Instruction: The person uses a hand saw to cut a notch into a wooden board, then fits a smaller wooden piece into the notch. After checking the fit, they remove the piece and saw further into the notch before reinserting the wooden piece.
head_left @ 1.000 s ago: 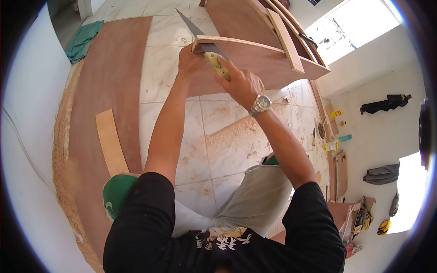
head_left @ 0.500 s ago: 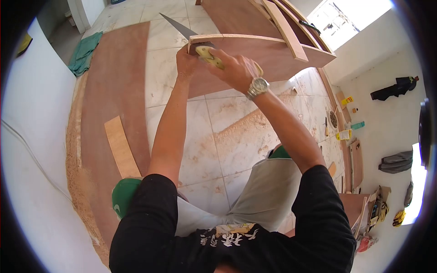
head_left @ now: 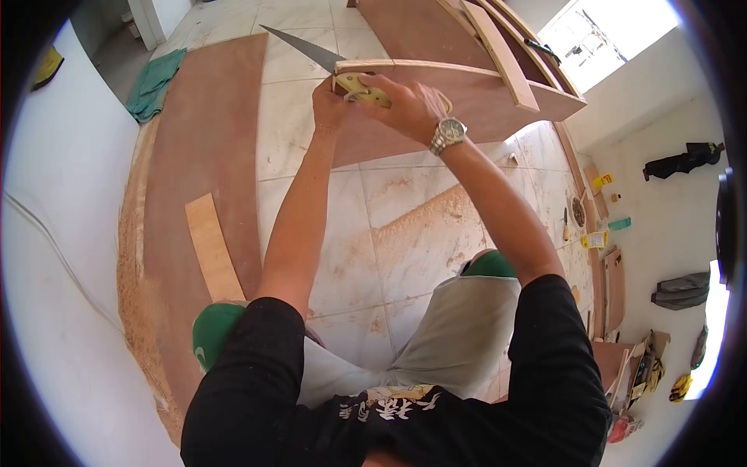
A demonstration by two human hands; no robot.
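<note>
My right hand [head_left: 406, 109], with a metal watch at the wrist, is closed around the pale yellow handle [head_left: 378, 96] of a handsaw. Its grey toothed blade [head_left: 299, 48] points away to the upper left, beyond the near end of a reddish-brown wooden panel [head_left: 436, 117]. At that same end, my left hand [head_left: 328, 107] grips the panel's corner, close beside the saw handle; some of its fingers are hidden. The panel stands on edge, with its pale, raw top edge facing up.
A narrow wood strip [head_left: 502, 58] lies across the panel towards the right. On the tiled floor are sawdust [head_left: 436, 210] and a long brown board [head_left: 206, 148] with a short offcut [head_left: 212, 245] on it. A green cloth [head_left: 156, 84] lies by the left wall.
The saw has slid forward to the upper left, so more blade shows past the panel's end. My left hand keeps its hold on the corner. The whole view has shifted slightly.
</note>
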